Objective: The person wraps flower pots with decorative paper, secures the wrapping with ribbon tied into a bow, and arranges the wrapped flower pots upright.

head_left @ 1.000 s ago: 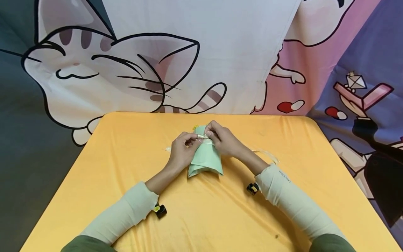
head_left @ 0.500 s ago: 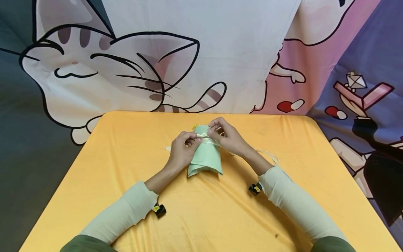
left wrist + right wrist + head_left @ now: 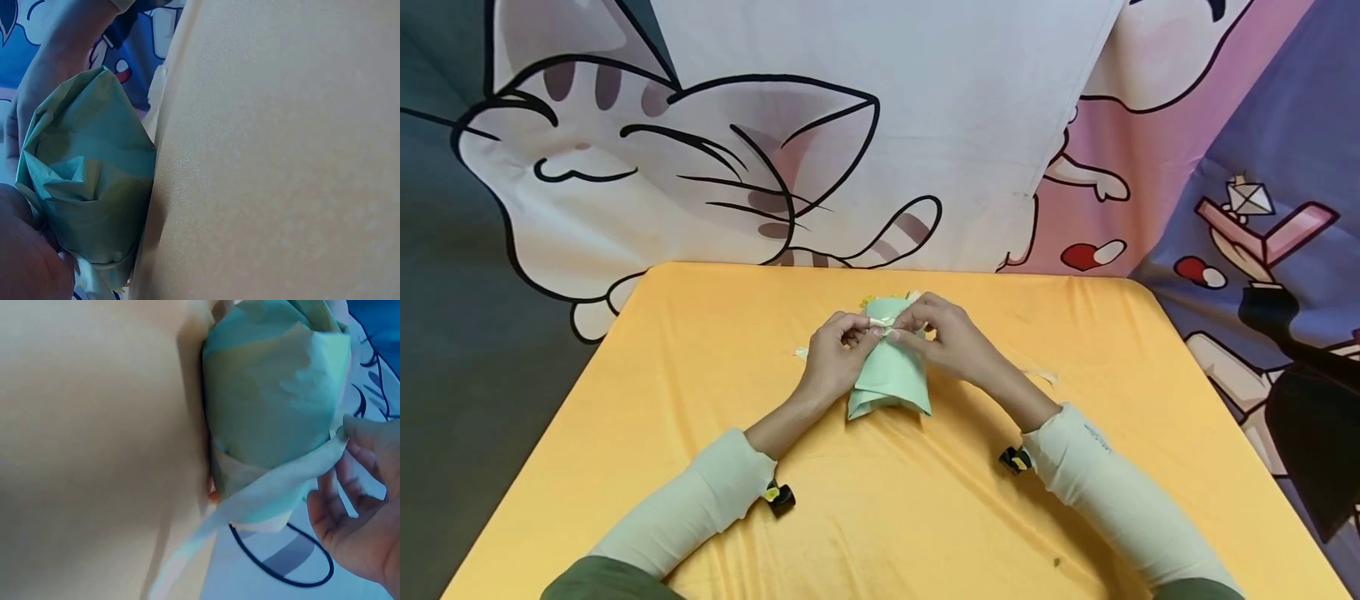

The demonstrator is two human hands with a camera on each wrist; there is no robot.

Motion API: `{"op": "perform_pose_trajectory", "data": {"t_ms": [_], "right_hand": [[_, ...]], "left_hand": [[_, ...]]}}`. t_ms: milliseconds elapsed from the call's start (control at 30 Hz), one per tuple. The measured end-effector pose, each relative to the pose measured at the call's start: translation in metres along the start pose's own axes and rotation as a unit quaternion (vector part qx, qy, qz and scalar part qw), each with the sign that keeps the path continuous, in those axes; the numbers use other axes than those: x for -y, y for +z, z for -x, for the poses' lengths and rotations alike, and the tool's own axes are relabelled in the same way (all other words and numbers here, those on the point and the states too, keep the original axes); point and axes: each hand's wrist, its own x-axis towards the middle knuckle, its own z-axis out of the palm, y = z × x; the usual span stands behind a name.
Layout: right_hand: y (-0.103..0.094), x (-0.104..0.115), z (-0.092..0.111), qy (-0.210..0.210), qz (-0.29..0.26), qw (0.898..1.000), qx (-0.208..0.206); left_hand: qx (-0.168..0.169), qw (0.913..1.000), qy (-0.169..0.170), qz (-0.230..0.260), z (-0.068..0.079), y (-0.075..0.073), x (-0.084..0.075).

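Observation:
A bundle wrapped in pale green paper [image 3: 891, 379] lies on the table, its flared paper end towards me. Small yellow bits, like flowers [image 3: 867, 301], peek out at its far end. A cream ribbon [image 3: 269, 487] goes round its narrower part. My left hand [image 3: 835, 354] pinches a short piece of the ribbon between thumb and forefinger, over the bundle's top. From the other side my right hand [image 3: 951, 337] pinches the ribbon with thumb and fingertips; in the right wrist view its long tail hangs down past the paper. The fingertips hide the crossing of the ribbon.
A yellow cloth [image 3: 737, 517] with soft folds covers the table. One ribbon end [image 3: 801, 353] shows left of the bundle, another ribbon piece [image 3: 1043, 377] to the right behind my wrist. Cartoon-printed curtains [image 3: 970, 125] hang at the table's far edge.
My right hand pulled up and right from the ribbon, then came down so its thumb is back at the crossing. Its forearm shifted right. The left hand kept its pinch in place.

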Motion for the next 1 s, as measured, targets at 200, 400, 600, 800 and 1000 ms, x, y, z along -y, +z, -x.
{"op": "perform_pose_trajectory", "data": {"t_ms": [200,400,600,800,1000], "right_hand": [[0.011,0.005,-0.009,0.041,0.009,0.999,-0.032],[0.009,0.006,-0.019,0.146,-0.063,0.986,-0.04],[0.013,0.003,-0.023,0.139,-0.089,0.986,-0.009],[0.025,0.0,-0.021,0.054,0.012,0.998,-0.018],[0.033,0.003,-0.018,0.002,0.106,0.994,-0.029]], "left_hand": [[0.012,0.9999,0.001,0.009,0.001,0.0,0.003],[0.019,0.9996,0.008,0.019,0.0,-0.001,0.004],[0.025,0.9992,0.016,0.026,0.0,-0.002,0.005],[0.025,0.999,0.024,0.029,-0.001,-0.002,0.007],[0.026,0.9987,0.041,0.017,0.0,-0.003,0.01]]}}
